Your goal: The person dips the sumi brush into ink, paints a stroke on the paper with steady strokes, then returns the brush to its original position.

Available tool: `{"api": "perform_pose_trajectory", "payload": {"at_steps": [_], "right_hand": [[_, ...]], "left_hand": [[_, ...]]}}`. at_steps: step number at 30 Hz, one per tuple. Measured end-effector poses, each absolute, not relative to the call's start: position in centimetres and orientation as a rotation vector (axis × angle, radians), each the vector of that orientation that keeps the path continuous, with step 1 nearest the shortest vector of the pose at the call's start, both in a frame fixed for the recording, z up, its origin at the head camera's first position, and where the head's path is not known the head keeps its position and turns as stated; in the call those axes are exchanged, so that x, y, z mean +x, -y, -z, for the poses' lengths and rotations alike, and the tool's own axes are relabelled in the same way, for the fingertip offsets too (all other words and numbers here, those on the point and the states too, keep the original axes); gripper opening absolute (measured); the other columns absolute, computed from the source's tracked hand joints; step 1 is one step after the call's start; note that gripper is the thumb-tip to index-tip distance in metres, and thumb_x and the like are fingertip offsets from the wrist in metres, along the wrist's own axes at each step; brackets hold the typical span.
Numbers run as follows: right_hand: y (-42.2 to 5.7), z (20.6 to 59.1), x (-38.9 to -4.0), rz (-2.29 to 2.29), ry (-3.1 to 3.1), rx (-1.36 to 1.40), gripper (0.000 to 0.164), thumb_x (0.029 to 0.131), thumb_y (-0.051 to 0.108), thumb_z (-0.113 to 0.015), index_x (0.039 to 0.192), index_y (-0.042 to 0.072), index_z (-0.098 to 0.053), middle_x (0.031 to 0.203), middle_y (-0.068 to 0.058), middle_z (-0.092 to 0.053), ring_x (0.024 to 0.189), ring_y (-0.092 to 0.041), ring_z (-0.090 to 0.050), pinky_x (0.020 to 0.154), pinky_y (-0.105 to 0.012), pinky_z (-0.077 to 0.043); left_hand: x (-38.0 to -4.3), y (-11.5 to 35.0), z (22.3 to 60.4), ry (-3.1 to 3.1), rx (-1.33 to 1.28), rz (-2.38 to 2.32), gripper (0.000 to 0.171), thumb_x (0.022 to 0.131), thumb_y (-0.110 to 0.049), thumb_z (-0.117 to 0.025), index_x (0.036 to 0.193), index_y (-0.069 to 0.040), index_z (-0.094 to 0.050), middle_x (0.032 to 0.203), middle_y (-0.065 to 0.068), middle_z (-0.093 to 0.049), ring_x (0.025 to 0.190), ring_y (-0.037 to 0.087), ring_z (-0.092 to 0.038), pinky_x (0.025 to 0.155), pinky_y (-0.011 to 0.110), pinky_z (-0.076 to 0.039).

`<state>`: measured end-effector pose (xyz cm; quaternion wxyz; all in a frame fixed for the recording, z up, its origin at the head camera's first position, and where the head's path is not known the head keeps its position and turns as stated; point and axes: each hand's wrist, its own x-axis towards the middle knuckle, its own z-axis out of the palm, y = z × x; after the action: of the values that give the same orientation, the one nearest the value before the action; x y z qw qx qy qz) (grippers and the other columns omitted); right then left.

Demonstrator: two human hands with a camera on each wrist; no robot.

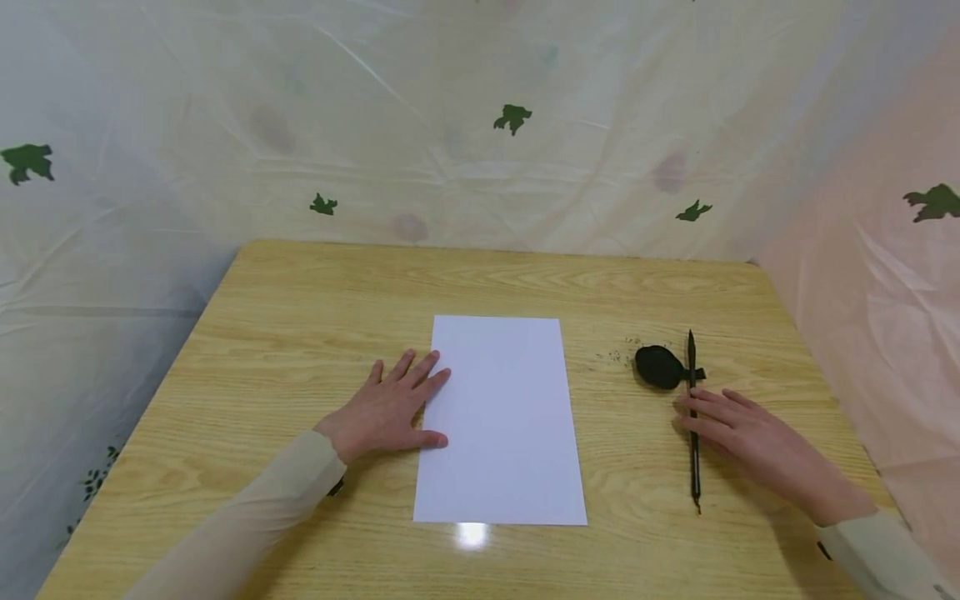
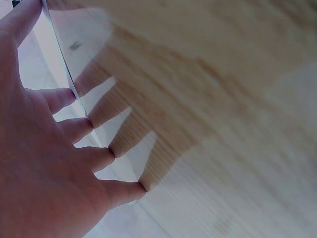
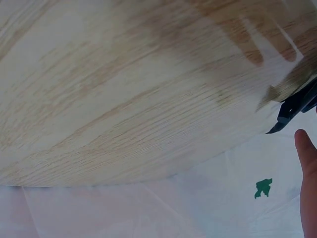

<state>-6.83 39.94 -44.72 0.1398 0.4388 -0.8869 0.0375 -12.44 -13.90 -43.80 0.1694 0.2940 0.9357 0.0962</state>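
A sheet of white paper point(image 1: 502, 425) lies upright before me on the table. My left hand point(image 1: 386, 412) rests with spread fingers over its left edge, the thumb and some fingertips on the sheet. To the right, a dark ink brush point(image 1: 694, 475) lies lengthwise, its pointed tip away from me. It crosses the short handle of a small black ink dish point(image 1: 658, 367). My right hand point(image 1: 750, 437) is at the brush's middle, its extended fingers reaching across the shaft. In the right wrist view, the brush tip point(image 3: 276, 128) shows beside one straight finger point(image 3: 306, 153).
The wood-grain table point(image 1: 300, 283) has small dark specks point(image 1: 617, 357) left of the ink dish. Pale cloth point(image 1: 420, 100) with green bird shapes hangs behind the table and along both sides. Light glares near the paper's lower edge.
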Motion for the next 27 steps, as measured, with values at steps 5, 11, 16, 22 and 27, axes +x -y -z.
{"api": "perform_pose_trajectory", "payload": {"at_steps": [5,11,16,22,27], "right_hand": [[-39.84,44.82,-6.98,-0.085,2.569,1.286,0.063,0.115,0.03,-0.012,0.13,0.009,-0.069,0.139,-0.012,-0.063,0.151,-0.014,-0.034,0.125,-0.027,-0.01],[-39.74,44.83,-7.1,-0.063,2.573,1.299,0.063,0.115,0.027,-0.011,0.127,0.006,-0.069,0.138,-0.015,-0.063,0.142,-0.023,-0.047,0.125,-0.028,-0.011],[-39.64,44.73,-7.11,-0.047,2.578,1.298,0.065,0.115,0.028,-0.009,0.126,0.006,-0.07,0.138,-0.015,-0.062,0.131,-0.03,-0.054,0.125,-0.028,-0.012],[-39.66,44.9,-7.27,-0.066,2.588,1.3,0.066,0.115,0.026,-0.007,0.125,0.006,-0.069,0.137,-0.016,-0.063,0.128,-0.033,-0.054,0.125,-0.025,-0.009],[-39.54,44.98,-7.36,-0.059,2.614,1.283,0.059,0.115,0.025,-0.013,0.121,0.01,-0.07,0.137,-0.014,-0.063,0.124,-0.036,-0.057,0.124,-0.024,-0.005]], "left_hand": [[-12.43,13.95,43.98,-2.662,0.833,-0.274,0.099,0.092,-0.071,-0.061,0.166,-0.018,-0.026,0.174,0.009,-0.007,0.158,0.041,-0.005,0.118,0.072,-0.011],[-12.34,13.96,44.08,-2.668,0.841,-0.277,0.098,0.092,-0.071,-0.061,0.166,-0.018,-0.026,0.174,0.009,-0.008,0.158,0.042,-0.005,0.118,0.073,-0.012],[-12.34,13.94,44.1,-2.668,0.843,-0.274,0.098,0.092,-0.071,-0.062,0.166,-0.017,-0.027,0.174,0.009,-0.008,0.158,0.042,-0.005,0.118,0.073,-0.012],[-12.34,13.88,44.11,-2.666,0.838,-0.269,0.098,0.092,-0.071,-0.061,0.166,-0.017,-0.026,0.174,0.009,-0.007,0.158,0.042,-0.005,0.118,0.073,-0.011],[-12.34,13.87,44.15,-2.664,0.834,-0.265,0.098,0.092,-0.071,-0.061,0.166,-0.017,-0.025,0.174,0.009,-0.007,0.158,0.041,-0.004,0.118,0.072,-0.011]]}}
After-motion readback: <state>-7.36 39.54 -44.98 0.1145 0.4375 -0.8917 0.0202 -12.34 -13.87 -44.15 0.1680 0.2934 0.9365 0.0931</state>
